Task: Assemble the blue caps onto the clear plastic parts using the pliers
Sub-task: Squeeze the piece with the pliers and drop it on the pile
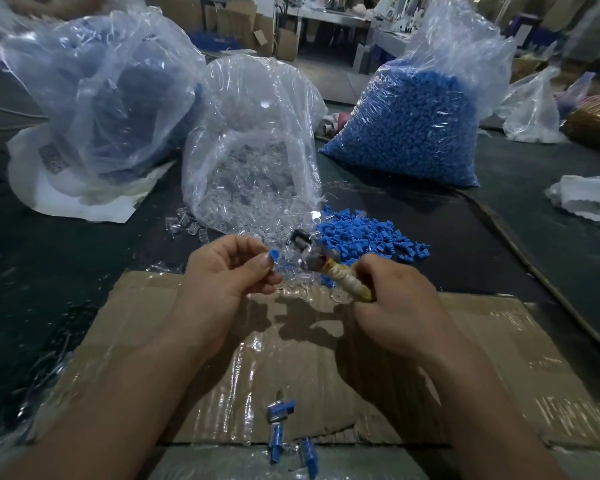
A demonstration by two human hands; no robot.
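Head view: left fingers (262,270) pinch blue cap (274,253), right fingers (373,271) clasp pliers (340,280) over cardboard (499,341).

A cardboard sheet (499,358) lies on the table (49,258) and fills the lower centre of the frame. A few assembled pieces (281,412) lie near its bottom edge. Over its far edge, the left hand (222,275) pinches a cap (274,253) just left of the pliers (329,271), which the right hand (395,299) grips. Behind them a loose pile of caps (368,237) lies right of centre, beside a bag of plastic parts (253,161) at centre. A bag of caps (416,126) stands upper right and another bag (111,91) upper left.
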